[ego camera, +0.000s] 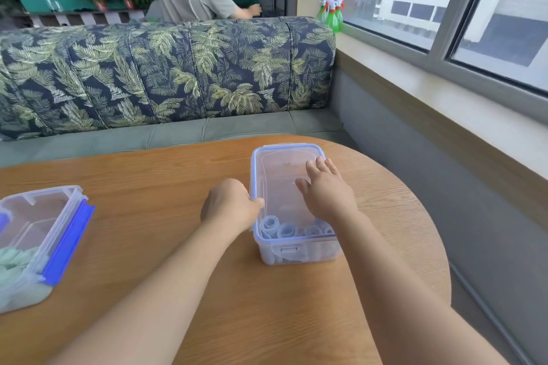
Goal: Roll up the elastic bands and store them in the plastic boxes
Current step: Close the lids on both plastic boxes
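The right hand (326, 192) lies flat, fingers straight, on the lid (281, 163) of the plastic box (296, 255). The left hand (228, 201), fingers curled, grips the lid's left edge.

Second plastic box (44, 210) partly off-frame.

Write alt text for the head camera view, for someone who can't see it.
A person's right hand lies flat on the lid of a clear plastic box on a wooden table; the left hand touches its left edge. Rolled blue bands sit inside.
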The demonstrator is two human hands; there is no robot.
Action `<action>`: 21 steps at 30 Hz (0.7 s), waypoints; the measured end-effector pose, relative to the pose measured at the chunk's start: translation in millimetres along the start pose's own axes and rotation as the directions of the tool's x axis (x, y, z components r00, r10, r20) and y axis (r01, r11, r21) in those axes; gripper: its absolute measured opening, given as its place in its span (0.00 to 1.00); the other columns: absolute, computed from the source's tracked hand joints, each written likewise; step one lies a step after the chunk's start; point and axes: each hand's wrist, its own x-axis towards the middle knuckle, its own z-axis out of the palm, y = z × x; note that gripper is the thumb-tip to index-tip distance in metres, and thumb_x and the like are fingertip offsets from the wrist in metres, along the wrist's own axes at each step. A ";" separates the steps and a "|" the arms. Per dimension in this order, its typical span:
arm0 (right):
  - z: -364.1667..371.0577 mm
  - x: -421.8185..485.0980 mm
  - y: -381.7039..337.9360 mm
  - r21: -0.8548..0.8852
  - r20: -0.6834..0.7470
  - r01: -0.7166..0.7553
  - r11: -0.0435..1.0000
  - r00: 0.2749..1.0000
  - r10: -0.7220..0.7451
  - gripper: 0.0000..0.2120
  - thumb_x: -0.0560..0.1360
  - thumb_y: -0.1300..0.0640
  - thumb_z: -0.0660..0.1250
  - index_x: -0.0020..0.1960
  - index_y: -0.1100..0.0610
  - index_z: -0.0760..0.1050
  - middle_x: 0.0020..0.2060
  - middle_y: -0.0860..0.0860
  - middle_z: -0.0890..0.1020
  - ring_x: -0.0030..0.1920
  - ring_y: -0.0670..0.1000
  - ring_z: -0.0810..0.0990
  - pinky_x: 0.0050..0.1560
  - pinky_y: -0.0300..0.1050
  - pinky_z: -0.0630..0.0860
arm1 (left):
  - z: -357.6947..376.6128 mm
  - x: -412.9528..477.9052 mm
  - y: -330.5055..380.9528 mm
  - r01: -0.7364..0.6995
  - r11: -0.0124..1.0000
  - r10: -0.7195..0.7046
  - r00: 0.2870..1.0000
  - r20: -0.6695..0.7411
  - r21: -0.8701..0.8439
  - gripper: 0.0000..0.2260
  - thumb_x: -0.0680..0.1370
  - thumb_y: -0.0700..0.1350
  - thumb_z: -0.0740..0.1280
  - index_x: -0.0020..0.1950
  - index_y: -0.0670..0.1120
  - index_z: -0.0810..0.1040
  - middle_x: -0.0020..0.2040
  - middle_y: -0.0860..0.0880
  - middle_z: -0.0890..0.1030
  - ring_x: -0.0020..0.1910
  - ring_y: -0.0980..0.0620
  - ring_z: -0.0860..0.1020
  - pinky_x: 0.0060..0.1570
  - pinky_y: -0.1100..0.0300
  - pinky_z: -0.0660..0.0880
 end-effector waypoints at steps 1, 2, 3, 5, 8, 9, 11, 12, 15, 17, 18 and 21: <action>0.0 0.0 -0.2 0.000 0.001 -0.002 1.000 1.000 0.002 0.26 0.84 0.47 0.49 0.79 0.56 0.51 0.79 0.50 0.50 0.79 0.50 0.44 0.74 0.48 0.56 | -1.3 -1.9 1.9 0.013 1.000 -0.013 1.000 0.002 -0.017 0.12 0.75 0.50 0.70 0.44 0.41 0.81 0.38 0.47 0.81 0.36 0.44 0.79 0.38 0.56 0.76; 0.1 0.3 -0.4 -0.002 0.001 -0.002 1.000 1.000 0.002 0.26 0.84 0.48 0.49 0.79 0.56 0.51 0.79 0.51 0.50 0.79 0.50 0.44 0.74 0.48 0.56 | -1.8 -2.7 3.9 0.031 0.999 -0.031 1.000 -0.001 -0.037 0.10 0.75 0.48 0.70 0.46 0.41 0.81 0.40 0.46 0.82 0.38 0.44 0.79 0.39 0.56 0.76; -0.2 0.9 -0.7 -0.004 0.002 -0.002 1.000 1.000 0.002 0.26 0.84 0.48 0.49 0.79 0.56 0.51 0.79 0.51 0.50 0.79 0.51 0.44 0.74 0.48 0.56 | -2.0 -3.1 5.5 0.056 0.996 -0.057 0.998 -0.005 -0.066 0.08 0.75 0.46 0.70 0.47 0.41 0.81 0.42 0.45 0.82 0.38 0.44 0.79 0.40 0.55 0.77; 0.2 2.4 -0.8 -0.001 0.005 -0.008 1.000 1.000 0.008 0.26 0.84 0.48 0.50 0.79 0.56 0.51 0.79 0.51 0.50 0.79 0.51 0.44 0.74 0.49 0.56 | -0.4 -1.2 5.8 0.101 0.983 -0.103 0.995 -0.005 -0.150 0.07 0.73 0.41 0.69 0.48 0.39 0.82 0.44 0.44 0.83 0.38 0.45 0.78 0.43 0.54 0.79; 1.4 5.1 -0.7 0.001 0.006 -0.018 1.000 1.000 0.017 0.26 0.84 0.48 0.50 0.79 0.56 0.51 0.79 0.51 0.51 0.79 0.51 0.44 0.73 0.49 0.57 | 4.3 1.4 3.1 0.146 0.954 -0.151 0.989 0.001 -0.261 0.07 0.72 0.38 0.68 0.48 0.38 0.82 0.44 0.43 0.84 0.36 0.46 0.76 0.45 0.53 0.80; 2.1 5.8 -0.6 -0.002 0.007 -0.018 1.000 1.000 0.018 0.26 0.84 0.48 0.50 0.79 0.56 0.51 0.79 0.51 0.51 0.79 0.51 0.44 0.74 0.49 0.57 | 4.7 0.9 2.8 0.153 0.947 -0.159 0.987 0.003 -0.281 0.07 0.72 0.38 0.67 0.47 0.38 0.82 0.42 0.43 0.84 0.36 0.46 0.76 0.44 0.54 0.79; 2.8 6.3 -1.0 -0.008 0.008 -0.018 1.000 1.000 0.018 0.27 0.84 0.48 0.50 0.79 0.56 0.51 0.79 0.51 0.51 0.79 0.51 0.44 0.74 0.50 0.57 | 5.3 2.4 -0.2 0.157 0.940 -0.160 0.987 0.015 -0.303 0.07 0.71 0.38 0.67 0.46 0.37 0.81 0.37 0.44 0.82 0.34 0.46 0.75 0.39 0.56 0.77; 2.6 6.1 -1.1 -0.008 0.007 -0.018 1.000 1.000 0.018 0.27 0.84 0.48 0.50 0.79 0.56 0.51 0.79 0.51 0.51 0.79 0.51 0.44 0.74 0.50 0.57 | 4.2 2.9 -0.6 0.151 0.941 -0.149 0.988 0.031 -0.303 0.07 0.70 0.38 0.67 0.45 0.37 0.81 0.36 0.44 0.81 0.33 0.46 0.75 0.38 0.57 0.77; 1.6 5.3 0.1 -0.004 0.014 -0.007 1.000 1.000 0.007 0.27 0.84 0.48 0.50 0.79 0.56 0.51 0.79 0.51 0.50 0.79 0.51 0.43 0.74 0.50 0.56 | -4.4 5.4 2.2 0.099 0.973 -0.086 0.994 0.073 -0.210 0.04 0.69 0.38 0.67 0.34 0.42 0.76 0.33 0.44 0.78 0.31 0.46 0.74 0.34 0.58 0.75; 1.6 5.4 1.3 0.004 0.010 -0.001 1.000 1.000 0.001 0.27 0.84 0.48 0.50 0.79 0.56 0.51 0.79 0.51 0.50 0.79 0.51 0.44 0.74 0.50 0.56 | -11.7 5.7 11.9 -0.006 0.997 0.010 0.998 0.059 -0.076 0.07 0.70 0.39 0.67 0.35 0.45 0.71 0.36 0.46 0.75 0.33 0.46 0.73 0.33 0.61 0.69; 1.8 5.6 1.6 0.008 0.009 -0.001 1.000 1.000 0.001 0.27 0.84 0.47 0.50 0.79 0.55 0.51 0.79 0.51 0.50 0.79 0.51 0.44 0.74 0.50 0.57 | -14.3 5.4 18.1 -0.080 0.997 0.080 0.995 0.058 -0.001 0.03 0.71 0.41 0.68 0.41 0.45 0.75 0.43 0.45 0.77 0.40 0.45 0.76 0.37 0.59 0.72; 1.7 7.0 1.3 0.015 0.017 -0.006 1.000 1.000 0.006 0.26 0.83 0.47 0.51 0.78 0.56 0.54 0.79 0.52 0.53 0.79 0.52 0.46 0.72 0.51 0.60 | -12.2 16.8 29.4 -0.275 0.957 0.259 0.954 0.149 0.095 0.25 0.75 0.50 0.69 0.71 0.46 0.70 0.71 0.46 0.71 0.70 0.45 0.69 0.65 0.52 0.69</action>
